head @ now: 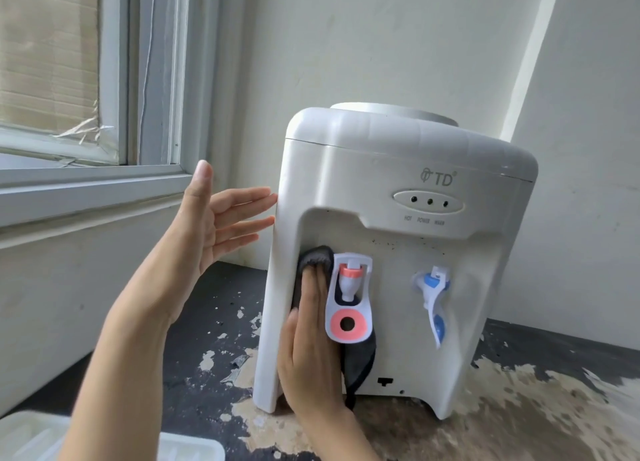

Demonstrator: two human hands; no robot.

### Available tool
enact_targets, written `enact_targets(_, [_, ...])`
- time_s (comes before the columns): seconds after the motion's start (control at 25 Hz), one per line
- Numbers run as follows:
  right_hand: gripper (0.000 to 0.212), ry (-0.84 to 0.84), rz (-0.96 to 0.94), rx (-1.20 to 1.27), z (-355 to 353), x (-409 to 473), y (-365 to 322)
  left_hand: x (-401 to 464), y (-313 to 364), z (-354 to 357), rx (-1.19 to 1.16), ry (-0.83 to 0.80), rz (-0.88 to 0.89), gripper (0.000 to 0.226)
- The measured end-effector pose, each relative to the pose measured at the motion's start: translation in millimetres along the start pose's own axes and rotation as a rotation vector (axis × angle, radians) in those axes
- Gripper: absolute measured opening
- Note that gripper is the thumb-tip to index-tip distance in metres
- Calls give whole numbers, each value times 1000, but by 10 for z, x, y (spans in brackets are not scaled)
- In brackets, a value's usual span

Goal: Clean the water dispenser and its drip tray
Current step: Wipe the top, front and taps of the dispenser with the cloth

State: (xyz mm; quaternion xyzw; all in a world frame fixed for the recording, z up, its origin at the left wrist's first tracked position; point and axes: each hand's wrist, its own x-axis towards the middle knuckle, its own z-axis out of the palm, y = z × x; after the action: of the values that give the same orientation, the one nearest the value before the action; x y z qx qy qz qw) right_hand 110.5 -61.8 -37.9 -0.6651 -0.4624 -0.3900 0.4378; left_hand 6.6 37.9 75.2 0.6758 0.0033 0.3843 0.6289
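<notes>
I press the cloth point(313, 258) flat-fingered with my right hand point(311, 350) beside the red tap point(349, 277); my spread, empty left hand point(214, 225) steadies the dispenser point(398, 170).

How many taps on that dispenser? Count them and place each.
2: the pink tap beside the cloth under the right hand, and the blue tap toward the dispenser's other side.
</notes>
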Motion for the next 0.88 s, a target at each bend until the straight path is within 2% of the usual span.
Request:
enact_targets(0.16, [60, 22, 90, 334, 48, 66, -102, 8, 10, -17, -12, -28, -17, 77])
enact_targets(0.28, [52, 61, 167, 500, 63, 164, -267, 6, 2, -34, -14, -35, -30, 76])
enact_targets(0.36, [49, 92, 127, 411, 49, 154, -280, 7, -3, -33, -20, -43, -29, 76])
enact_targets(0.48, [43, 19, -28, 75, 20, -184, -125, 7, -3, -19, -8, -24, -29, 75])
enact_targets(0.6, [42, -121, 6, -166, -63, -585, -23, -1, 5, 1, 13, -4, -10, 74])
enact_targets(0.68, [29, -306, 26, -216, -171, -655, -8, 0, 31, 26, 31, 19, -13, 73])
enact_targets(0.8, [32, -576, 88, -269, -325, -510, 33, -12, 26, 76, 56, 66, -25, 64])
enact_targets(0.84, [37, -573, 91, -298, -379, -467, 64, -25, 9, 94, 71, 78, -6, 58])
enact_targets(0.88, [42, -526, 138, -218, -433, -454, 52, -50, -7, 108, 89, 85, 16, 52])
